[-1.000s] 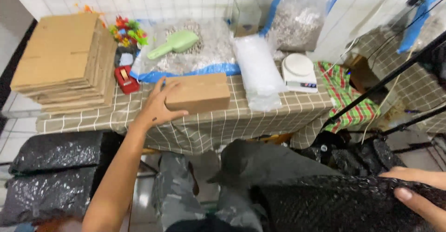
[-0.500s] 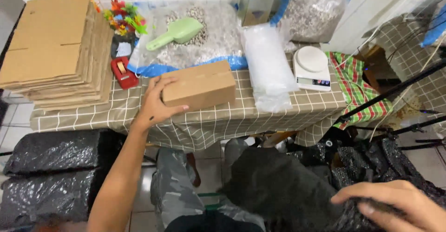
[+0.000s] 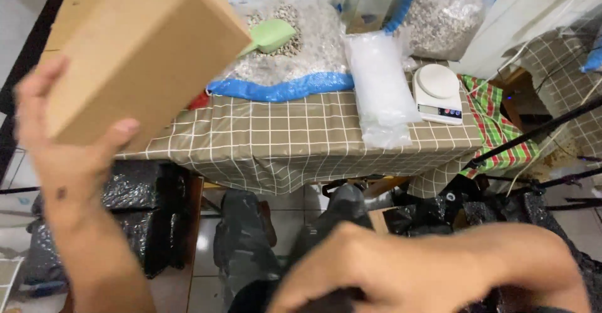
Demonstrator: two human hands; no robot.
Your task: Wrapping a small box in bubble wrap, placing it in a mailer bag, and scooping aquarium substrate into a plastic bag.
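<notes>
1. Left hand (image 3: pixel 66 156) clamped on plain brown cardboard box (image 3: pixel 141 49), thumb across near face, fingers behind; box raised well above the worktop covered in brown checked cloth (image 3: pixel 282 137), tilted, close to the camera.
2. Right hand (image 3: pixel 351 269) low in the foreground, blurred, curled over something dark; cannot tell whether closed on it or just resting.
3. Landmark: white round-plate kitchen scale (image 3: pixel 437 92) on the worktop's right part.
4. Just left of the scale: tall stack of clear plastic bags (image 3: pixel 379 90), hanging slightly past the worktop's front edge.
5. Further left of the scale: pale green plastic scoop (image 3: pixel 269 35) lying on a heap of small grey-beige pieces on clear sheet with blue rim (image 3: pixel 285 90).
6. Behind the scale: big clear sack of similar pieces (image 3: pixel 439 12). Right of the scale: red-green checked cloth (image 3: pixel 495 125).
7. Risk, judged: one-handed pinch on a tilted box looks loose; slip likely drops it onto the worktop or floor.
8. Risk, judged: swinging the box across could clip the scoop or nudge the overhanging bags off.
</notes>
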